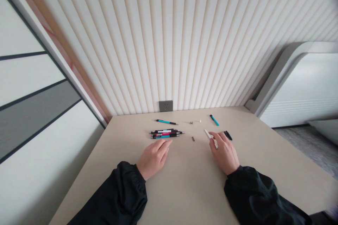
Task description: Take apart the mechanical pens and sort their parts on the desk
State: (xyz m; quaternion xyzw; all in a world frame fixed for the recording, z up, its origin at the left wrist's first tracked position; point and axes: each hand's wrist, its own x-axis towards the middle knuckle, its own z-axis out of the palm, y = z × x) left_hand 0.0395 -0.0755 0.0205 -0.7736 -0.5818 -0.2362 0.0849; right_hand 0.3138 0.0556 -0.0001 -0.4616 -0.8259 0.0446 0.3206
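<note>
My left hand [153, 158] rests on the table just in front of a bundle of pens [167, 134], its fingers stretched loosely to the right and nothing visible in them. The bundled pens have black, blue and red barrels. With thumb and fingertips, my right hand [225, 152] closes on thin white, partly clear sticks [207, 134]; their near part is partly covered by the fingers. Two short black pieces [228, 135] lie just beyond that hand. Between the hands is a small metallic piece [193, 139].
Behind the bundle lies a blue and black pen [166, 122]. Farther right are tiny metal parts [191, 122], a little white piece [200, 121] and a blue barrel [214, 120]. The beige table [185, 190] meets a ribbed wall with a dark socket [166, 105].
</note>
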